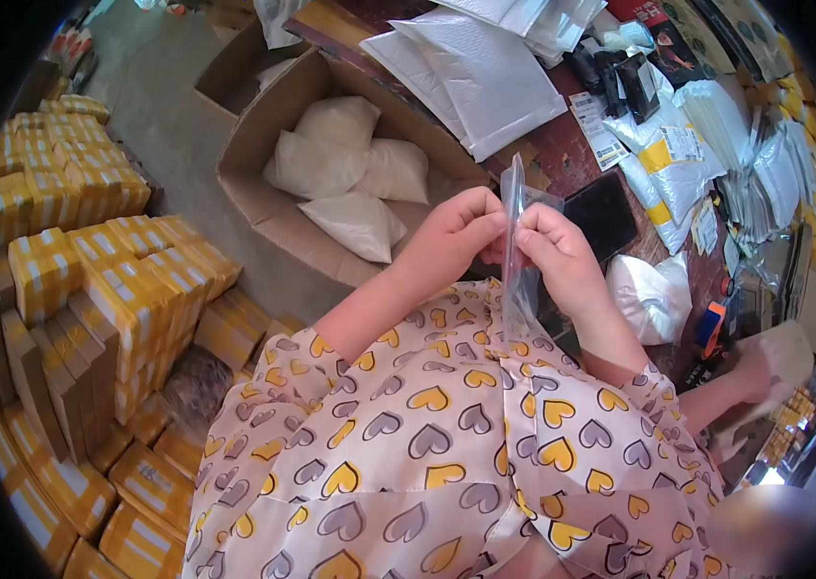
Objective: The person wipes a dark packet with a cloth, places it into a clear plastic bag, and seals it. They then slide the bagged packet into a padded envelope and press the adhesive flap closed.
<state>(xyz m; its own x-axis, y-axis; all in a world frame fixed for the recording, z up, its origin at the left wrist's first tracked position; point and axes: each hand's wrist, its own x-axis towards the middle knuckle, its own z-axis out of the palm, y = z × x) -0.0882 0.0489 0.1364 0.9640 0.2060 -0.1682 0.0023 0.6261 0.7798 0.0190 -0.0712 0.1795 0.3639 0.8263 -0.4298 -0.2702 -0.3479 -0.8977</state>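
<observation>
In front of my chest, a clear plastic bag (pixel 521 301) stands upright, seen nearly edge-on. My left hand (pixel 470 224) pinches its upper part from the left with thumb and curled fingers. Opposite it, my right hand (pixel 559 253) grips the same bag close to my left fingertips. Most of my fingertips are hidden behind the bag and my thumbs. Just beyond my left hand, several filled plastic bags with pale contents (pixel 335 145) lie in an open cardboard box (pixel 242 159). A black phone-like slab (pixel 603 214) lies beside my right hand, with a filled white bag (pixel 649 299) nearby.
White padded mailers (pixel 475 77) and labelled parcels (pixel 673 159) cover the dark red table (pixel 562 145). An orange-and-blue tool (pixel 710 326) lies at right. Another person's hand (pixel 755 372) is near cardboard there. Yellow-taped boxes (pixel 109 270) are stacked on the left.
</observation>
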